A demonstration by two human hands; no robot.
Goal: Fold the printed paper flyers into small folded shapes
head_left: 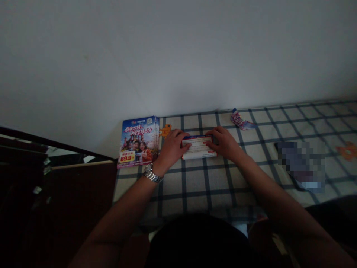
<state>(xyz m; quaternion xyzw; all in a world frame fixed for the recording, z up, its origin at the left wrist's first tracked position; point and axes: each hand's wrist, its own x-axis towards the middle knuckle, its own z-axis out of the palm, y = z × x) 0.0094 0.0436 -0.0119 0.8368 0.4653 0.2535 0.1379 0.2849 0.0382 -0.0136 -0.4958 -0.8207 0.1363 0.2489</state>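
Head camera is giving me a dim view, looking down over both forearms onto a checked cloth point(195, 186) that is covering the surface in front of a pale wall point(178, 56). Both hands are resting on a folded leaflet point(198, 149), which is lying flat on the cloth near the wall, its long side running left to right. The left hand point(172, 147) is covering the leaflet's left end, with bent fingers reaching over the far edge and the thumb lying on the printed face. The right hand point(224, 143) is pressing on the right end, its fingertips sitting at the far right corner. Each grip is touching the paper, but I am not managing to tell whether either one is clenched around an edge or only pressing down.

A metal wristwatch point(153, 175) is sitting on the left wrist. Just beside the left hand, a stack of colourful flyers point(138, 140) is leaning against the wall. An orange cartoon print point(165, 130) is peeking out between that stack and the left hand. A torn scrap of wrapper point(240, 120) is lying on the cloth beyond the right hand. A blurred-out object point(301, 163) is lying further to the right, well apart from the leaflet.
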